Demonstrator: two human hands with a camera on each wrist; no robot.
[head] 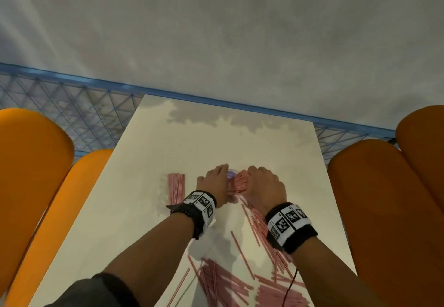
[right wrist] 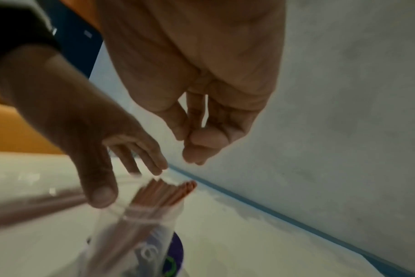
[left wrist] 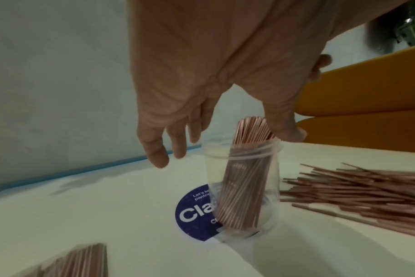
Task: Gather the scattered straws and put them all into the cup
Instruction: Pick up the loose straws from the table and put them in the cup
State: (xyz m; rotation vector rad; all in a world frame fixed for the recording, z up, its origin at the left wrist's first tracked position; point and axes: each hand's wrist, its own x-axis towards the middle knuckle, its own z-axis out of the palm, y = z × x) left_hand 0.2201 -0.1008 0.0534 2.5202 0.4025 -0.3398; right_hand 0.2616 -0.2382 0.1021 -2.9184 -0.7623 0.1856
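Left hand: fingers relaxed, spread above the clear plastic cup. Right hand: loosely curled, holding nothing. The cup holds a leaning bundle of thin pink straws; loose straws lie scattered on the smooth white table.

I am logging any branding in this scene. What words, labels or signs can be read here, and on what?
"Cla": large white letters on the round blue sticker under the cup; the rest is hidden.
"Let's ke" / "pantr": small print on the same sticker, cut off.
Wristbands: black-and-white square codes, no words.
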